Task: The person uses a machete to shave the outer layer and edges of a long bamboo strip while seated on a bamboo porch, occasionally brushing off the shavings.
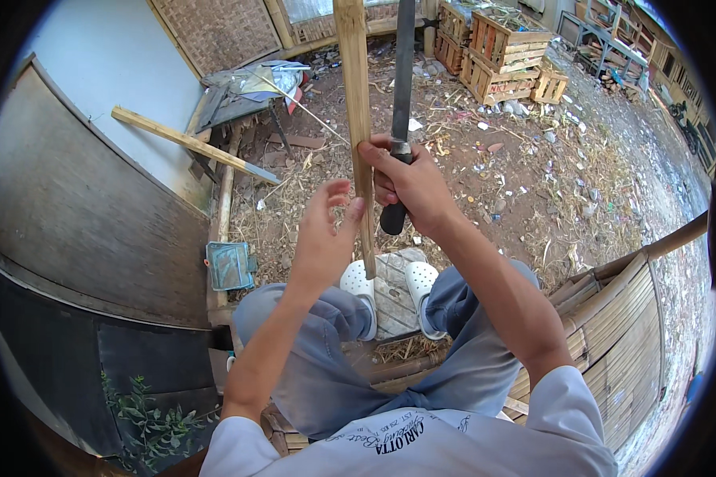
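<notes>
My right hand [418, 184] is closed on the black handle [393, 218] of a machete. Its long dark blade [403, 71] points away from me, up past the top of the view. Thumb and fingers of that same hand also rest against a long split bamboo strip [353, 95], which runs alongside the blade. The strip's near end hangs above my white clogs [358, 286]. Beside the strip's left edge is my left hand [326, 226], fingers apart and slightly curled. Its thumb tip is at the strip; I cannot tell whether it touches.
A wooden board [396, 306] lies between my feet. To the left are a blue plastic basket [231, 266], a leaning bamboo piece [183, 141] and a low table [235, 99]. Wooden crates [501, 63] stand far right. Bamboo slats [612, 350] lie at my right. Litter covers the ground.
</notes>
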{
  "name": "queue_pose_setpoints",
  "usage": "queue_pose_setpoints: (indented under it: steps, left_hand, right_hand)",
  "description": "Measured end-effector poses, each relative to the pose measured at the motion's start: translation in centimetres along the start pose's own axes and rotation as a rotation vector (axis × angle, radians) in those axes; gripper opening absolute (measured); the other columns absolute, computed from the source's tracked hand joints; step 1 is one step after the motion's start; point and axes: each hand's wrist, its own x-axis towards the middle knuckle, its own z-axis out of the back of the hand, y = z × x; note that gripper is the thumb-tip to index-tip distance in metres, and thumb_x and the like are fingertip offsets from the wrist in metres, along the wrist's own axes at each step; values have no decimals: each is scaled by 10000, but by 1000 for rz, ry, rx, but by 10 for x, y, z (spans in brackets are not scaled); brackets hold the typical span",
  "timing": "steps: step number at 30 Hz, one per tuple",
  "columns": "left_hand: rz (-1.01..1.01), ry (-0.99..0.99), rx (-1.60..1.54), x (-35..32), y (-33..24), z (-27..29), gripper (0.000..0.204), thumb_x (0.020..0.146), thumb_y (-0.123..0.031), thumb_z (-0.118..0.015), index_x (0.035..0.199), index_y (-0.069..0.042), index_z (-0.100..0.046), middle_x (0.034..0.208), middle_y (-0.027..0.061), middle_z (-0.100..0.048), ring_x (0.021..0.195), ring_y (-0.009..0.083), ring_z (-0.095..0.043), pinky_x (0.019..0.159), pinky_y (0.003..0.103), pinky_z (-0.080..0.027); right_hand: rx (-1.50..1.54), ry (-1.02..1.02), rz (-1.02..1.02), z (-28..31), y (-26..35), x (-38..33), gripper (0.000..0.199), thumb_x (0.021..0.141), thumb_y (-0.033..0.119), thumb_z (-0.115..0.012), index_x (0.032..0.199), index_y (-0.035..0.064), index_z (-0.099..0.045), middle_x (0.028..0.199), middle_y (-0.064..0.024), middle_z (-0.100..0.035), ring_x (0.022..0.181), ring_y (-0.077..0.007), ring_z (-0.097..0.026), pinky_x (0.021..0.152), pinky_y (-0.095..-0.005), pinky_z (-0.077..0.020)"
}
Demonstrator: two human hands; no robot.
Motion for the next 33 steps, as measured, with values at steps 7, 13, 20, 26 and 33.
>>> queue_pose_setpoints:
  steps: [7,13,20,26,33]
  left_hand:
    - [-274,-115,-253,51,-64,36,387,928,-205,-605,1215,37,-508,1020,110,-653,930,148,-626,790,285,-514]
    - [-229,-122,-430,28,-37,34,208,937,-94,-564,1075,58,-533,961,163,-666,877,157,-659,717,255,-552]
    - [-141,-420,-527,-26,-29,44,188,940,-86,-542,1081,35,-510,986,205,-654,930,260,-667,695,276,-599]
    - [-23,-526,-715,-35,-10,45,219,945,-107,-538,1121,21,-516,1074,230,-617,972,296,-656,708,304,-609]
    - [-127,-148,133,-50,-28,45,181,915,-157,-572,960,6,-638,870,113,-687,803,178,-683,652,295,-529]
  right_hand:
    - [-427,98,124,8,-16,1,350,866,374,-676,995,49,-665,553,44,-500,494,-33,-446,441,-225,-314]
    - [-709,142,46,10,-12,-2,378,849,436,-676,909,64,-711,552,36,-509,503,-47,-437,460,-253,-315]
    - [-967,256,27,4,-12,-3,424,817,464,-698,906,49,-706,560,37,-498,544,-55,-433,504,-253,-321]
    - [-1039,171,83,13,-16,9,266,882,305,-643,981,70,-720,605,-8,-558,539,-76,-446,502,-271,-345]
    - [-1329,34,270,15,-15,13,368,858,362,-614,768,10,-672,604,-180,-602,587,-365,-589,573,-449,-445]
